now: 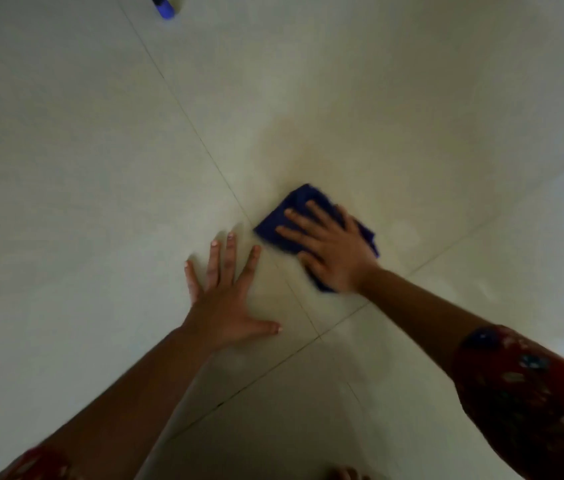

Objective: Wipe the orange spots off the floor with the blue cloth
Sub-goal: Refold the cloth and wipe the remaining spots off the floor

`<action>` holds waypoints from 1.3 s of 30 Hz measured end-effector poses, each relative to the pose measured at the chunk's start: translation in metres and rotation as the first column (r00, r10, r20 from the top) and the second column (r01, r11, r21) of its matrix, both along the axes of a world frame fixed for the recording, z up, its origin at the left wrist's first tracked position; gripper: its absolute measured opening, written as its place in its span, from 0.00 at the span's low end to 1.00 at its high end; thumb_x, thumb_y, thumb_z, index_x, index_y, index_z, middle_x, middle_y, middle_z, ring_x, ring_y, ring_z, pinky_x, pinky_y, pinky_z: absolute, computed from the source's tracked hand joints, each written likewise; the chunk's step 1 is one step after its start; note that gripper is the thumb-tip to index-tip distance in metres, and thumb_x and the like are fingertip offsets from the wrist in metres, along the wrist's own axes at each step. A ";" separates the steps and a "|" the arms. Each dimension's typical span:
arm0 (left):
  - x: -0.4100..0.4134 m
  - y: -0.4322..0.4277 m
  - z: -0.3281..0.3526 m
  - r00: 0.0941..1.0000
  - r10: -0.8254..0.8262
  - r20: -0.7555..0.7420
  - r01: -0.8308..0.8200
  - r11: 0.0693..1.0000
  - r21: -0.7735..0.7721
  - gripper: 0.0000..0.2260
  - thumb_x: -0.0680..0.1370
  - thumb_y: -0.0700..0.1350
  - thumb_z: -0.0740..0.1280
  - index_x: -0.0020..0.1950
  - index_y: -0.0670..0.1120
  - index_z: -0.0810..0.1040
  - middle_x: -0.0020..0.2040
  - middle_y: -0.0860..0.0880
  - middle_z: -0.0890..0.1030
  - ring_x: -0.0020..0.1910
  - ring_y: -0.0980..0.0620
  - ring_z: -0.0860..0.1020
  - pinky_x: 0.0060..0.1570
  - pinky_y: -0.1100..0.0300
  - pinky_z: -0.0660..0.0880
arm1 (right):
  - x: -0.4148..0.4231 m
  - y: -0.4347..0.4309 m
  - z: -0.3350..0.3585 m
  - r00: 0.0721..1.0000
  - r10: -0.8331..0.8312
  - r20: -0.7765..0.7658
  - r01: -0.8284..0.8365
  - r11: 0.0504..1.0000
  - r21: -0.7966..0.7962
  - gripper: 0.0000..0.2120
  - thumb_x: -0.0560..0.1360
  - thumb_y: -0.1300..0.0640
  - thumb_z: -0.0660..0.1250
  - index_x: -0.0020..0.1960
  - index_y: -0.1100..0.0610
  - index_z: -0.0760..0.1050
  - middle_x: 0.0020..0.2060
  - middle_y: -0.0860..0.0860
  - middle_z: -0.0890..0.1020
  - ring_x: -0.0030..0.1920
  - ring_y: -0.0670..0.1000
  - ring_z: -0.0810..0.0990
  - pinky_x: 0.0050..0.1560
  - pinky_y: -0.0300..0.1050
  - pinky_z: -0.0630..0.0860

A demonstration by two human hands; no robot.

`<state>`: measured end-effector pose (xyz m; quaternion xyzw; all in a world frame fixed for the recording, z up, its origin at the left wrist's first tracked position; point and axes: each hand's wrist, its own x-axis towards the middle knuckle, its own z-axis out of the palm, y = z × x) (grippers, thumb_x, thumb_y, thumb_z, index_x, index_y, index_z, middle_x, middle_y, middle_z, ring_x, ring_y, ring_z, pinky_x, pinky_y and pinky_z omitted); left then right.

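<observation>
– Looking down from the head view: where to find the blue cloth (296, 203)?

– Just beyond the grout crossing (320, 336), to the right of the far joint, with its left corner reaching that joint. Pinned flat to the floor (83, 168) under the right hand (329, 247), with straight, spread fingers and no curl round the fabric.

– And the left hand (228, 299)?

– Planted palm-down beyond and left of the crossing, with fanned fingers and the thumb stretched back toward the crossing. Holding nothing; serving as a prop, by the look of it.

– Pointing which way, then?

– Folded into an oblong pad, partly hidden and blurred, so hard to call exactly. Seems to run lengthwise in line with the right forearm and fingers. Near end under the wrist, far end aimed away from the crossing and slightly toward the far joint.

– How to wipe well from here?

– Keep the palm flat and the pressure even, so as to drag the whole pad and not just one corner. Stroke along the long axis for reach, or across it for a wider swath. Work through the faint yellowish haze (325, 147) beyond the cloth, farther from the crossing, probably the last of the staining. Cannot make out any sharp-edged spot in so dim and smeared a picture. Overlap the passes, refold to a clean face once soiled, and lean on the left hand for balance.
</observation>
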<state>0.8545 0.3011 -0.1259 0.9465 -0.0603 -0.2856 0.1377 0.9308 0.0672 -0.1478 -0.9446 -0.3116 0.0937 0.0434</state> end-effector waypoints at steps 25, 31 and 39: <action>-0.039 0.027 0.017 0.952 -0.222 0.210 0.223 0.975 0.021 0.44 0.68 0.74 0.50 0.75 0.60 0.29 0.75 0.53 0.27 0.76 0.51 0.32 0.73 0.40 0.41 | -0.052 -0.050 0.009 0.688 -0.724 -0.053 0.722 0.690 -0.059 0.28 0.79 0.41 0.45 0.78 0.44 0.48 0.79 0.47 0.49 0.78 0.58 0.45 0.71 0.69 0.46; -0.085 0.112 0.019 0.893 -0.411 0.184 0.398 0.912 0.101 0.45 0.71 0.70 0.61 0.78 0.56 0.40 0.79 0.49 0.38 0.77 0.49 0.39 0.73 0.45 0.45 | -0.156 0.025 0.010 0.984 0.162 -0.072 -0.161 0.987 0.019 0.27 0.80 0.43 0.50 0.78 0.40 0.50 0.78 0.44 0.53 0.78 0.57 0.47 0.72 0.67 0.46; -0.124 0.176 0.024 0.991 -0.023 0.130 0.016 0.998 0.054 0.44 0.70 0.74 0.56 0.74 0.63 0.30 0.74 0.57 0.26 0.75 0.52 0.30 0.74 0.47 0.39 | -0.002 0.091 0.011 0.885 -0.460 -0.071 0.453 0.886 -0.097 0.27 0.80 0.40 0.42 0.78 0.42 0.42 0.79 0.46 0.44 0.78 0.58 0.41 0.72 0.70 0.43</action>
